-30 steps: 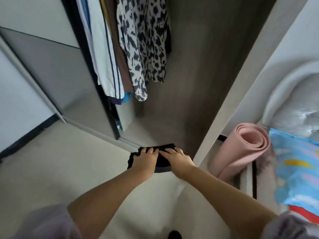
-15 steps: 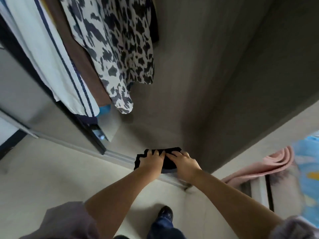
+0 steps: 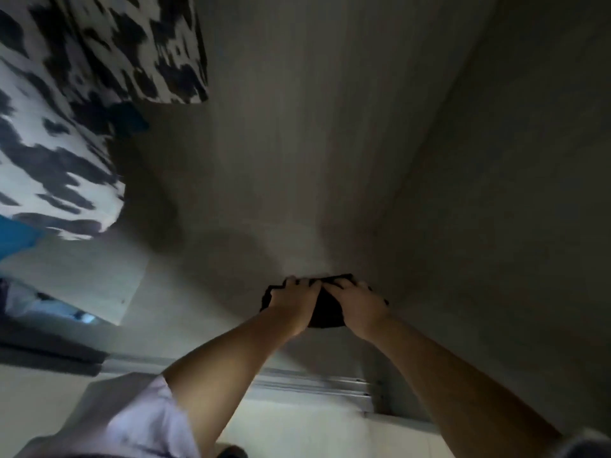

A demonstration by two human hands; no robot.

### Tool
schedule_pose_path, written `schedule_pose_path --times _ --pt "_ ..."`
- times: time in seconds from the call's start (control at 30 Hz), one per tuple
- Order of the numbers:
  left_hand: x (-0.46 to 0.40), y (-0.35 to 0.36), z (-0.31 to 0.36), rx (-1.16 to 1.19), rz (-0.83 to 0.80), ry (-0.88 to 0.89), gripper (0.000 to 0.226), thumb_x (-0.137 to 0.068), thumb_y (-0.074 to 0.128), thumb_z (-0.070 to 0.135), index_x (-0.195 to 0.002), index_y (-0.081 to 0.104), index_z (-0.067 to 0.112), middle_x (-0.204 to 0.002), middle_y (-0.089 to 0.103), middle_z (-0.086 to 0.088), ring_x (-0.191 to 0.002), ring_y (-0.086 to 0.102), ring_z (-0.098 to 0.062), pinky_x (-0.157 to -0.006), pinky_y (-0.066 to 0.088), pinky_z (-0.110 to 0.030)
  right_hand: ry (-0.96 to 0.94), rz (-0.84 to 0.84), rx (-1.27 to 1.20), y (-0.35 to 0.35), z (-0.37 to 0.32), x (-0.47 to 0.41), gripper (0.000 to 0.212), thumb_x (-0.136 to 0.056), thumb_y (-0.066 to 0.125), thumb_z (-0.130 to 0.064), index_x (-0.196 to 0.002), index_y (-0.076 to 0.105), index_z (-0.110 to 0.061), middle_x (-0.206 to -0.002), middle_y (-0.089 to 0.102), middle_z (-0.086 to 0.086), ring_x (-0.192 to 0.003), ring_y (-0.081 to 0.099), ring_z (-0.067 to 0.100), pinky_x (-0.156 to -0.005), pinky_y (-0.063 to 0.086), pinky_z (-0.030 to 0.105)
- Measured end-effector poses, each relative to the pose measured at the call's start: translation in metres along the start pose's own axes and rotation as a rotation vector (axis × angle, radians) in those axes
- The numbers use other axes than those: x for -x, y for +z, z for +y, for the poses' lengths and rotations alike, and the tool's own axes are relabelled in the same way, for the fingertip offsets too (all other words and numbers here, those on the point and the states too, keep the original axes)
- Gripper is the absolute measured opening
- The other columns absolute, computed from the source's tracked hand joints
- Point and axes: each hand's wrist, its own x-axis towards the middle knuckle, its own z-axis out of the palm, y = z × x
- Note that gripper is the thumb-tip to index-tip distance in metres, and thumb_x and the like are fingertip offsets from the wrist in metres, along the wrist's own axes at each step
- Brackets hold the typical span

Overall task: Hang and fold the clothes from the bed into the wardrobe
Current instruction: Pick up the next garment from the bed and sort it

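A small folded black garment (image 3: 325,314) sits low inside the wardrobe (image 3: 330,160), near its back right corner. My left hand (image 3: 292,302) grips its left side and my right hand (image 3: 355,304) grips its right side, fingers curled over the far edge. Most of the cloth is hidden under my hands. Whether it rests on the wardrobe floor I cannot tell; the frame is dim and blurred.
A black-and-white spotted garment (image 3: 82,104) hangs at the upper left, with a bit of blue cloth (image 3: 16,233) below it. The wardrobe's right wall (image 3: 512,209) stands close beside my right hand. The sliding-door track (image 3: 314,388) crosses under my forearms.
Both hands carried the black garment forward from the wardrobe's threshold deep into its interior. The view moved in and down; the pink mat and bed went out of sight.
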Motion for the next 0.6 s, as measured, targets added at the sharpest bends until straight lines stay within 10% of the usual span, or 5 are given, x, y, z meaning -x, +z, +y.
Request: schedule_pose_path --times 0.3,0.43,0.6 --pt "-0.168 0.12 0.027 -0.11 0.201 0.068 0.072 -0.1 0.04 0.017 -0.152 -0.011 0.019 -0.16 -0.006 -0.011 -0.146 -0.006 -0.035 -0.112 0.022 -0.057 0.225 0.261 0.087 0.138 0.087 -0.109 0.065 -0.1 0.04 -0.012 -0.153 0.008 -0.033 -0.161 0.01 0.001 -0.147 0.003 0.033 -0.114 0.016 0.058" --pt "-0.209 0.196 0.049 -0.124 0.067 0.128 0.068 -0.101 0.035 0.015 -0.152 -0.01 0.02 -0.16 -0.013 -0.008 -0.145 -0.013 -0.035 -0.111 0.018 -0.063 0.311 0.266 0.123 0.216 0.109 -0.126 0.078 -0.082 0.072 -0.017 -0.147 0.033 -0.035 -0.155 0.031 0.003 -0.139 0.026 0.046 -0.105 0.024 0.071" --pt "-0.219 0.25 0.056 -0.198 0.109 0.151 0.074 -0.1 0.036 0.01 -0.15 -0.018 0.017 -0.154 -0.03 -0.012 -0.139 -0.028 -0.039 -0.108 0.008 -0.071 0.364 0.246 0.085 0.274 0.12 -0.129 0.081 -0.092 0.056 -0.018 -0.151 0.003 -0.035 -0.155 -0.015 0.007 -0.142 -0.001 0.05 -0.11 0.007 0.067"
